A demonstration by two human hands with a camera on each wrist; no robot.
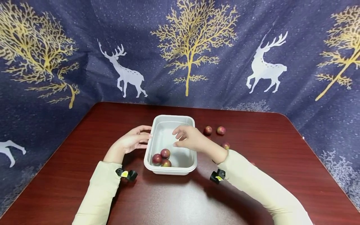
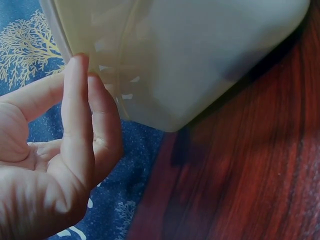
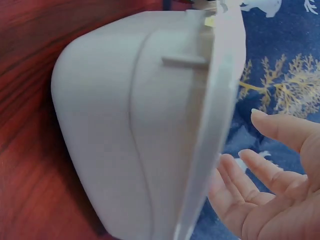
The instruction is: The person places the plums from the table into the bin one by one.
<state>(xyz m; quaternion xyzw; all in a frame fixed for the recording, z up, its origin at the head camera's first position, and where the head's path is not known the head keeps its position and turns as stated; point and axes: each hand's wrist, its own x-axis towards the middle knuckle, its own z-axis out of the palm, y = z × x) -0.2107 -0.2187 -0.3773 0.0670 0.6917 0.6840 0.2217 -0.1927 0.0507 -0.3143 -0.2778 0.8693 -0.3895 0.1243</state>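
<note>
A white plastic box [image 1: 184, 169] stands on the table with plums [image 1: 165, 153] in its near left corner. My left hand [image 1: 133, 139] is at the box's left side. Its fingertips touch the rim and outer wall, seen close in the left wrist view, where the box wall [image 2: 210, 65] fills the top. My right hand [image 1: 189, 137] hovers over the box's right side, fingers loosely bent and apart, nothing between them. In the right wrist view, this hand [image 3: 270, 190] shows beyond the box's rim.
Outside the box, to its right, plums [image 1: 221, 130] lie on the dark red wooden table [image 1: 112, 115]. One plum [image 1: 226, 146] is partly behind the right forearm. A blue cloth [image 1: 166, 78] with deer and trees hangs behind the table.
</note>
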